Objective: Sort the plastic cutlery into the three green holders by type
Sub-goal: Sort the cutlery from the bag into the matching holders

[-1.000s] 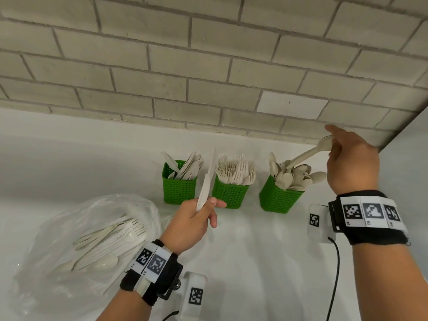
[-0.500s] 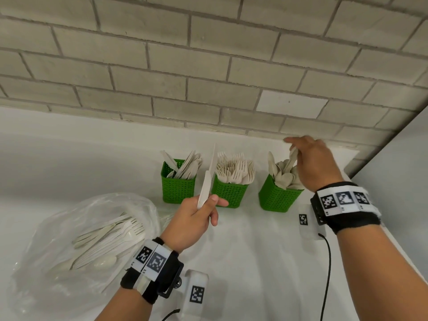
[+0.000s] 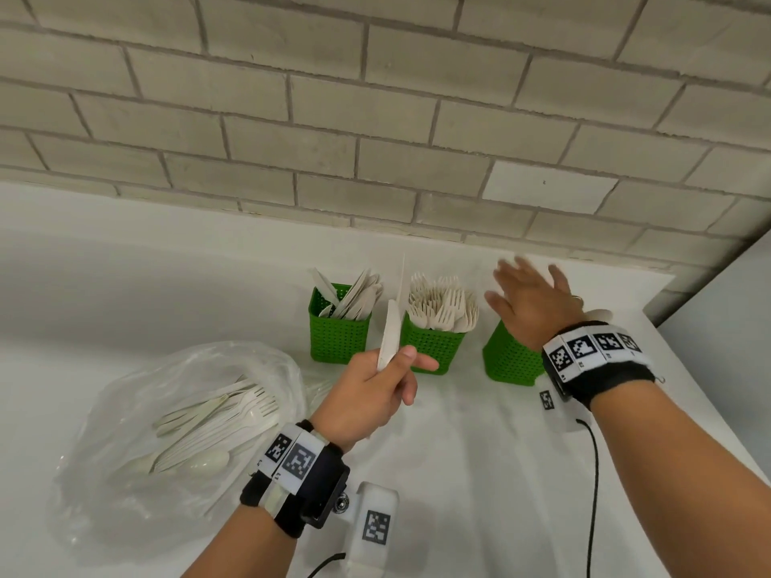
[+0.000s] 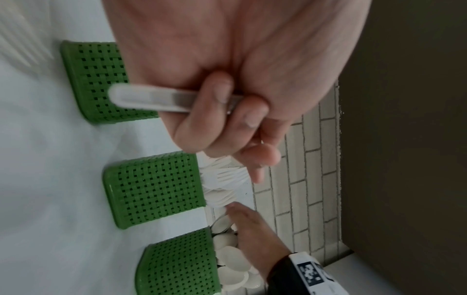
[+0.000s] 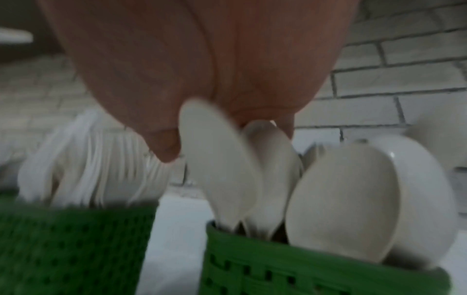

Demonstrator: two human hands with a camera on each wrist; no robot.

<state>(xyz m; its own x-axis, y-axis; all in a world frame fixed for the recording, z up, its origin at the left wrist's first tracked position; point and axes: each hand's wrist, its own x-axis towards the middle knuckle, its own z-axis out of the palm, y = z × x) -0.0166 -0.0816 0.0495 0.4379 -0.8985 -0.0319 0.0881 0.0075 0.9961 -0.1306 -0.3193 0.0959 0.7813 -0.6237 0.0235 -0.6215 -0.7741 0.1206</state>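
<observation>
Three green holders stand in a row near the brick wall: the left holder [image 3: 338, 335] has knives, the middle holder [image 3: 432, 346] forks, the right holder [image 3: 511, 356] spoons. My left hand [image 3: 400, 360] pinches a white plastic knife [image 3: 390, 335] by its handle, upright, in front of the gap between the left and middle holders. In the left wrist view the fingers curl round the knife [image 4: 151, 100]. My right hand [image 3: 521, 281] hovers over the spoon holder with fingers spread, holding nothing. The spoons [image 5: 341, 199] stand just below its palm.
A clear plastic bag [image 3: 167, 431] with several loose forks, knives and spoons lies on the white counter at the left. The brick wall runs close behind the holders. A grey panel [image 3: 726, 327] closes the counter's right end. A black cable [image 3: 594, 473] hangs from the right wrist.
My right hand brought a spoon down into the right holder, let it go and now has its fingers spread. The left hand has kept the knife nearly still.
</observation>
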